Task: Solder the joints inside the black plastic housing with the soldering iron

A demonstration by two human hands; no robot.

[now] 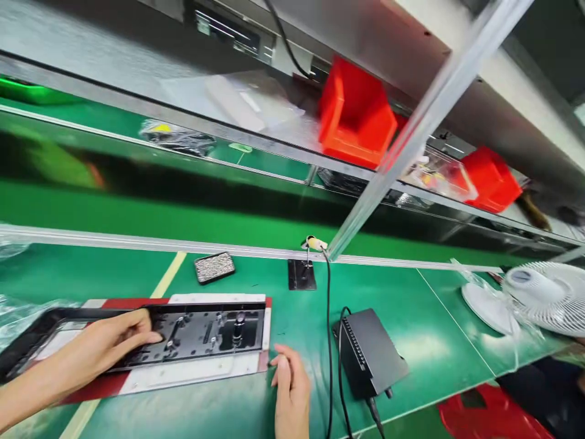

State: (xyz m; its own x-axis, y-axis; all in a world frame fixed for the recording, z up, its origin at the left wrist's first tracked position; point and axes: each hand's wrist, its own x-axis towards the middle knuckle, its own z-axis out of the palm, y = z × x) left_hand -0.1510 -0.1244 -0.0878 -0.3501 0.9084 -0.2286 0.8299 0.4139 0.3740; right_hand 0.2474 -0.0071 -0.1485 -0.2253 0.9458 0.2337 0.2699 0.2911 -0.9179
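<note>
The left hand (109, 344) is laid flat and mostly open on a long black moulded panel (201, 332), the fingertips pressed onto its inner face near the middle, apparently so that the part is kept steady; nothing is gripped in it. The panel is seated on a white and red fixture plate (201, 372) that lies on the green surface (411, 341), near its front edge and to the left, presumably so that the part is held level and at easy reach. The right hand (290, 387) is rested on the surface just beside the plate's right-hand corner, fingers loosely extended and together; nothing is held in it, though its thumb side is partly hidden. A black box (370, 353) with cables is set to the right of that hand, well apart from the panel; a small metal stand (301, 274) with a yellow-tipped tool is placed behind, by the aluminium rail (228, 249); a speckled black pad (214, 267) is seen near it. White fans (543, 299) are stood at the far right; red bins (354, 116) are kept on the shelf above, clear of the working area.
</note>
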